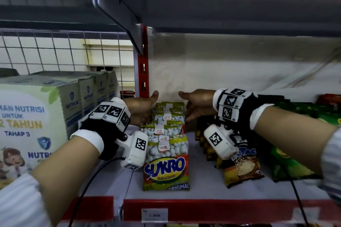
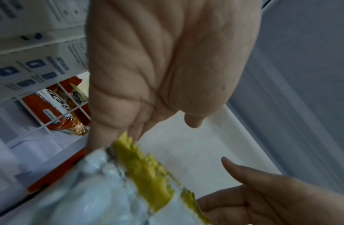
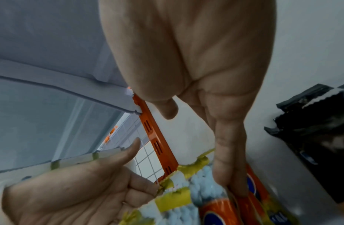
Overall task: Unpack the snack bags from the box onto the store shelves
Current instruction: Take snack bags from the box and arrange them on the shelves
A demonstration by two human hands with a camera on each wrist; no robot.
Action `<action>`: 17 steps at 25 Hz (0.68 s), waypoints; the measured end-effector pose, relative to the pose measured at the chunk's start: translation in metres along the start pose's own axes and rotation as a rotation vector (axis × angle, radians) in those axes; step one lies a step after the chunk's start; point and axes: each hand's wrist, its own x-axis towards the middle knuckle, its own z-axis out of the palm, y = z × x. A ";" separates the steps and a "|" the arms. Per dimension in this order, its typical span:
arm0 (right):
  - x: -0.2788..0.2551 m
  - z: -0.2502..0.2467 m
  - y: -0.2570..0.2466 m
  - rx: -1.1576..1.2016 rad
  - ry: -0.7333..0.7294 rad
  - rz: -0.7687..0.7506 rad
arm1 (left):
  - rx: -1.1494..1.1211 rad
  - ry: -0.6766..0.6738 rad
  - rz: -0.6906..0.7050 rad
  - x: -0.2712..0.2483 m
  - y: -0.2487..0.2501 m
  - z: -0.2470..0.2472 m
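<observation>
A row of snack bags [image 1: 167,145] stands upright on the shelf [image 1: 203,192], front to back; the front bag reads SUKRO ORIGINAL.

Left hand [image 1: 141,110] sits against the left side of the row, toward the back bags. Palm faces inward, thumb raised and pointing at the back wall. Fingers reach down along the bags; the left wrist view shows them straight, their tips hidden behind a green bag edge [image 2: 148,170], so whether they press it I cannot tell.

Right hand [image 1: 198,106] mirrors it on the right side of the row, palm inward, thumb out. In the right wrist view its fingers [image 3: 230,164] run straight down against the side of a bag [image 3: 215,204]. No curl round anything.

The bags lie between the two flat hands, near the back of the row.

Left of the row: milk cartons [image 1: 36,116] on the neighbouring shelf, past a red upright [image 1: 143,72]. Right of the row, just beside it: yellow-brown packets [image 1: 241,167], then green packets [image 1: 295,160]. A price tag [image 1: 154,214] is on the red shelf edge below.
</observation>
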 end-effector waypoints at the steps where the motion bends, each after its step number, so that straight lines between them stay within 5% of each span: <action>1: 0.004 -0.001 -0.001 -0.025 0.027 0.009 | -0.003 -0.023 -0.020 0.000 0.000 -0.001; 5: 0.023 -0.003 -0.005 0.006 0.117 0.021 | -0.020 0.000 0.025 0.014 -0.002 -0.005; 9: 0.044 0.003 -0.004 -0.004 0.062 0.021 | -0.157 -0.026 0.047 0.022 -0.002 -0.007; 17: 0.042 0.000 -0.009 -0.049 0.020 0.026 | -0.073 -0.075 0.010 0.013 0.000 -0.011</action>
